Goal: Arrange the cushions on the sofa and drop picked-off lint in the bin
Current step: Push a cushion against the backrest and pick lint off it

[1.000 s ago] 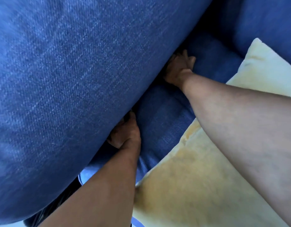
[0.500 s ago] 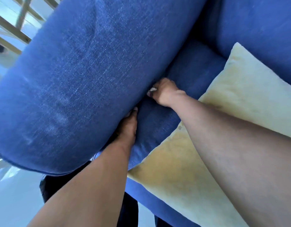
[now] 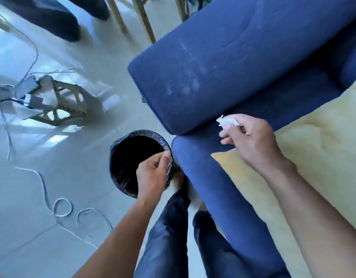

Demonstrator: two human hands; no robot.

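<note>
Lint pinched in the right hand, left hand at the bin's rim

The right fingertips (image 3: pixel 226 127) are pinching a pale scrap of lint (image 3: pixel 227 121), the right hand (image 3: pixel 250 140) hovering over the blue sofa (image 3: pixel 229 197) seat just below its armrest (image 3: pixel 223 63). The left hand (image 3: pixel 152 174) is curling its fingers closed at the near rim of the black-lined bin (image 3: pixel 121 157), which is standing on the floor just beside the sofa; whether they are gripping the liner is unclear. A yellow cushion (image 3: pixel 317 149) is lying on the seat beneath the right forearm.

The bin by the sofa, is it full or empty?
Cannot tell. The bin, lined with a black bag, looks all dark inside. The left hand is at its rim.
</note>
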